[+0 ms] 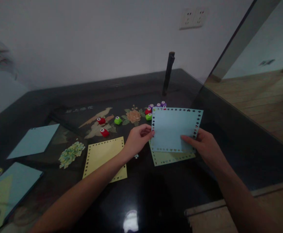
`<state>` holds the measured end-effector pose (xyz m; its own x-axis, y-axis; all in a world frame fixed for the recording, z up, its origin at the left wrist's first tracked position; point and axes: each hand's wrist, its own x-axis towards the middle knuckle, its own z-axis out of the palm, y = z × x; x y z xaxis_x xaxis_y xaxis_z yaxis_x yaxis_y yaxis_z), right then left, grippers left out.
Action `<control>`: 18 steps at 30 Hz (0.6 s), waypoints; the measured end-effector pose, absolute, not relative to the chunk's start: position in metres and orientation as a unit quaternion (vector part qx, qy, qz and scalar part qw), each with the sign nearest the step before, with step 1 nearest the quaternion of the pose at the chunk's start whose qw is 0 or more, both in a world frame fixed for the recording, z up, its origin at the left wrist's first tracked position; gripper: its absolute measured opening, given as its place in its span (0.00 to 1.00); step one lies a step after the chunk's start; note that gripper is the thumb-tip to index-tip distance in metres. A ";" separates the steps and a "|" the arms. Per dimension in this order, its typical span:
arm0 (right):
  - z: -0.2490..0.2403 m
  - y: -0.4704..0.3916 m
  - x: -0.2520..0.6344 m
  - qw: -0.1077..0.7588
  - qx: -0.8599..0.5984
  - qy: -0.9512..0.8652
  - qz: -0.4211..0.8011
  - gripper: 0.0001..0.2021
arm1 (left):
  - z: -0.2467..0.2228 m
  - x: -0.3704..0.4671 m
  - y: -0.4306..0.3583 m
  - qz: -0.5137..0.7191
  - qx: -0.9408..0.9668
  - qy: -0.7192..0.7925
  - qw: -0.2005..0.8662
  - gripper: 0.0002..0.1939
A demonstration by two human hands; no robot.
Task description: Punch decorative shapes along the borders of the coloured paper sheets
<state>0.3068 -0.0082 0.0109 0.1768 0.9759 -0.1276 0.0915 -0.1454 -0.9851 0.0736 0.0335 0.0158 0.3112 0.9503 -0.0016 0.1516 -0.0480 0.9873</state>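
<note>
Both hands hold up a blue sheet of paper (171, 127) whose edges are punched with rows of small shaped holes. My left hand (137, 137) pinches its left edge. On the right side, my right hand (202, 142) grips the sheet, thumb across its front and fingers behind. Below and partly behind it lies a pale green sheet (172, 158) with a punched border. A yellow sheet (102, 152), also punched along its edges, rests on the table left of these, partly covered by my left forearm.
Small red, green and purple hole punches, such as a green one (117, 120), stand toward the back. Paper scraps (70, 154) are heaped at left, near a blue sheet (34, 140) and stacked papers (22, 176). A black post (168, 74) rises from the dark table (229, 145).
</note>
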 end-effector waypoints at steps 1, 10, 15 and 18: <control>0.011 -0.008 0.306 0.480 -0.596 -0.446 0.464 0.17 | 0.015 0.072 0.032 0.383 0.612 0.451 0.525 0.04; 0.007 -0.001 0.311 0.509 -0.596 -0.479 0.395 0.10 | 0.011 0.064 0.019 0.421 0.597 0.474 0.492 0.17; 0.008 -0.002 0.312 0.501 -0.609 -0.481 0.382 0.11 | 0.013 0.063 0.014 0.391 0.662 0.476 0.427 0.09; 0.005 -0.002 0.318 0.484 -0.626 -0.493 0.362 0.10 | 0.014 0.063 0.011 0.354 0.703 0.478 0.390 0.02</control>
